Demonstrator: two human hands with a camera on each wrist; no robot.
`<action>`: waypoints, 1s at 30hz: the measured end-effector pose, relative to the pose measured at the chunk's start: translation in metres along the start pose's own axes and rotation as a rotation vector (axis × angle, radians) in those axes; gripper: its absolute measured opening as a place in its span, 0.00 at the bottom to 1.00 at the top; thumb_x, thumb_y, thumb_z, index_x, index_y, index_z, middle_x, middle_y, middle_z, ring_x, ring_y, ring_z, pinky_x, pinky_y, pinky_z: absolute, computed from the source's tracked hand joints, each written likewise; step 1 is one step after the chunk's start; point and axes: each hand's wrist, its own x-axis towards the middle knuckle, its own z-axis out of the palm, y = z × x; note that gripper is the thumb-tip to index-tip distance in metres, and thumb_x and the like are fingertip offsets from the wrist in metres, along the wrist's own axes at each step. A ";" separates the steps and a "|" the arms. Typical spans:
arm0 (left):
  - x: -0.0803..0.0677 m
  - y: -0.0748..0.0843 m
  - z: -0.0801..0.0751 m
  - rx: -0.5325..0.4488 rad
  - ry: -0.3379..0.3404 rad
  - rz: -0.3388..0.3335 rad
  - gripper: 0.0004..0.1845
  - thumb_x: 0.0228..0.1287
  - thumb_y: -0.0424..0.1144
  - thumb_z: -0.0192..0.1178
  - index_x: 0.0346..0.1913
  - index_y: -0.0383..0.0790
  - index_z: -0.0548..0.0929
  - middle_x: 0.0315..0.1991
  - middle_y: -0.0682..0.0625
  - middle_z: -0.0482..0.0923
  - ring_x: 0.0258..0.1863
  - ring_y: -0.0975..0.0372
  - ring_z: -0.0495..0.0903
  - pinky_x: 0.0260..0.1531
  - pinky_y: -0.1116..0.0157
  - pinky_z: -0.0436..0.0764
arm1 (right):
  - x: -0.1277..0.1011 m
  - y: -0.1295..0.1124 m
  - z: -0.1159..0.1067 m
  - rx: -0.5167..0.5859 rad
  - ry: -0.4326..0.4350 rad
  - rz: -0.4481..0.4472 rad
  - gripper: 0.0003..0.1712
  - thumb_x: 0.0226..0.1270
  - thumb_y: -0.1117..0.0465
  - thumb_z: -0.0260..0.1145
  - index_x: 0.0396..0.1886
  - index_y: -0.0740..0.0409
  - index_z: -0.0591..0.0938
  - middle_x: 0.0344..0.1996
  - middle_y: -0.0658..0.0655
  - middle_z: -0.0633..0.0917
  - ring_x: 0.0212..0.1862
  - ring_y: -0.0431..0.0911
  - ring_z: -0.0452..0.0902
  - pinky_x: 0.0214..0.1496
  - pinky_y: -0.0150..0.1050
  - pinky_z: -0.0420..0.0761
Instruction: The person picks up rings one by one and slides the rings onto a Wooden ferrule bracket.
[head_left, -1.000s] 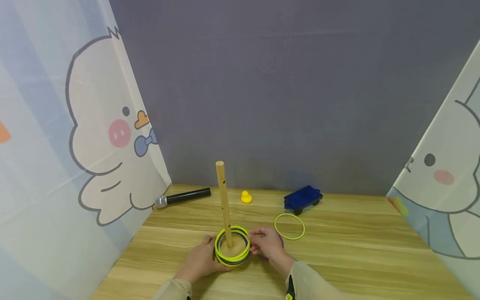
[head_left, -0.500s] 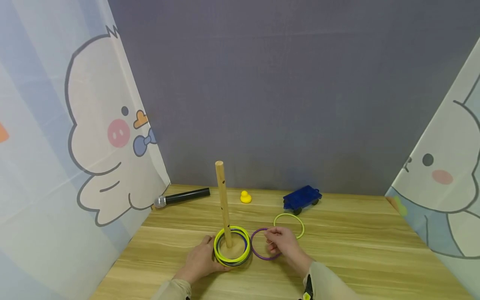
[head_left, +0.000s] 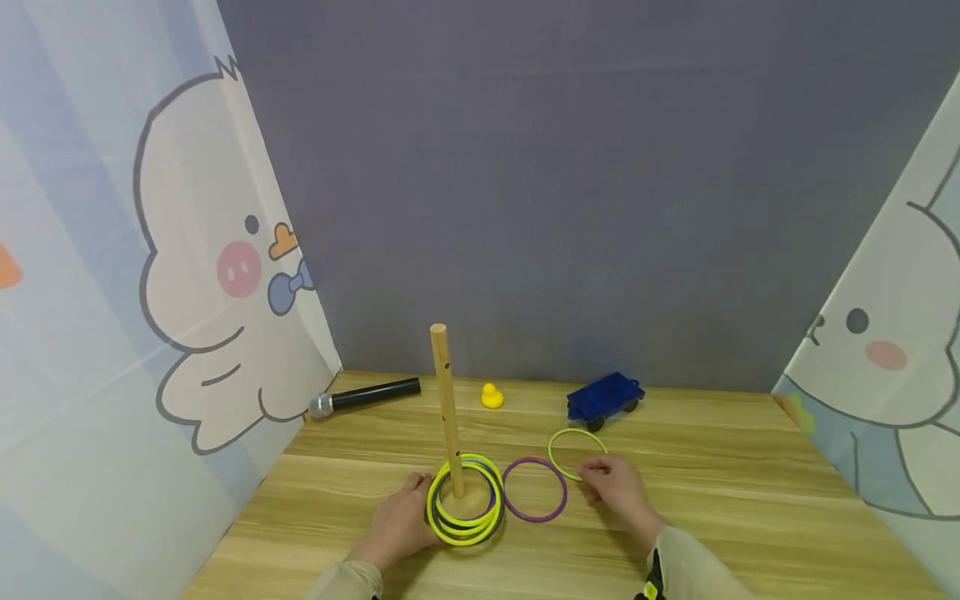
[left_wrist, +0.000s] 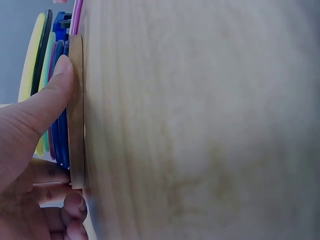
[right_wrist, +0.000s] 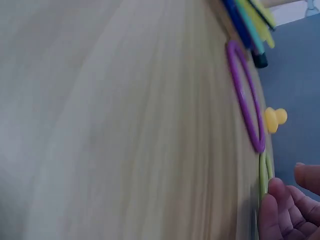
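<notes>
A wooden ring-toss stand has an upright peg (head_left: 448, 408) and a round base (left_wrist: 76, 120). Around the peg lies a stack of rings (head_left: 465, 543), yellow, black, blue and other colours, the top yellow one off-centre. My left hand (head_left: 397, 521) grips the base's left side, thumb against its rim and fingers at the edge below. Beside the stand a purple ring (head_left: 534, 519) lies flat. Just behind it is a yellow-green ring (head_left: 550, 452), with my right hand (head_left: 618, 492) at its near right edge. In the right wrist view the thumb stands apart from the other fingers.
Along the back of the wooden table (head_left: 735, 467) lie a black microphone (head_left: 375, 394), a small yellow rubber duck (head_left: 491, 396) and a blue toy cart (head_left: 604, 397). A grey wall rises behind, with printed cloth sheets at both sides.
My right hand has moved right, from the stack past the purple ring to the yellow-green ring. The top yellow ring has slid slightly towards me. My left hand stays at the base.
</notes>
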 end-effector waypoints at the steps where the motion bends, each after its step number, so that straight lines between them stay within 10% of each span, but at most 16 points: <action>1: 0.000 0.000 0.001 0.007 0.003 0.000 0.54 0.30 0.60 0.79 0.59 0.27 0.75 0.52 0.39 0.75 0.34 0.46 0.81 0.30 0.51 0.81 | 0.001 0.002 -0.001 -0.038 0.013 -0.016 0.08 0.65 0.65 0.67 0.37 0.68 0.85 0.19 0.56 0.80 0.20 0.46 0.75 0.20 0.37 0.78; 30: 0.002 -0.001 0.002 0.033 0.009 0.007 0.52 0.31 0.59 0.79 0.58 0.26 0.75 0.50 0.40 0.75 0.34 0.47 0.82 0.30 0.51 0.82 | -0.008 0.011 -0.040 -0.343 -0.014 -0.019 0.11 0.58 0.66 0.69 0.18 0.60 0.79 0.11 0.51 0.74 0.17 0.43 0.72 0.20 0.36 0.75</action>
